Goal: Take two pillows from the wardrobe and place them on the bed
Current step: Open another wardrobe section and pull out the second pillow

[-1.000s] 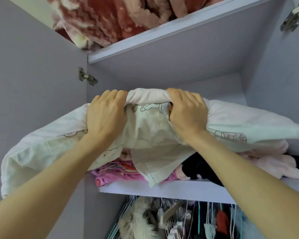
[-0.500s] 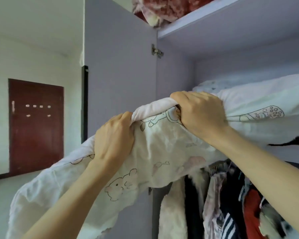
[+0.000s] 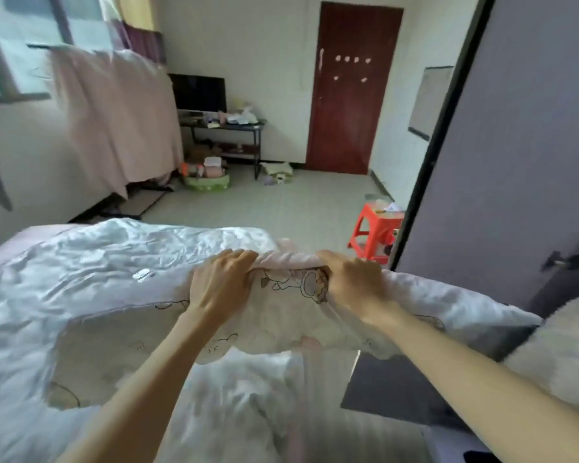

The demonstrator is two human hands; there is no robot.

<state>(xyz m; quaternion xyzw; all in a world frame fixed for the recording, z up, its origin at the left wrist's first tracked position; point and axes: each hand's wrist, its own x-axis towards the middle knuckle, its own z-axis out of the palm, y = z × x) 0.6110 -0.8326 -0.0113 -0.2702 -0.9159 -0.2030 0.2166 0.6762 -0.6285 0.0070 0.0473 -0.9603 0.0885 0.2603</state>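
Observation:
A white pillow (image 3: 281,322) printed with cartoon bears hangs in the air in front of me, stretched from left to right. My left hand (image 3: 219,284) and my right hand (image 3: 351,282) are both shut on its bunched top edge, side by side. Its left part hangs over the bed (image 3: 81,262), which carries a crumpled white quilt. Its right end reaches toward the open grey wardrobe door (image 3: 515,162). The wardrobe's inside is out of view. A second pillow is not in view.
A red plastic stool (image 3: 375,228) stands by the wardrobe door's edge. A pale fluffy garment (image 3: 565,345) hangs at the right. Farther off are a dark red door (image 3: 351,88), a table with a TV (image 3: 221,125), a pink curtain (image 3: 114,115), and tiled floor.
The pillow came off the wardrobe shelf in both hands. My view swung left from the wardrobe to the bed and room, and the pillow now hangs partly over the bed.

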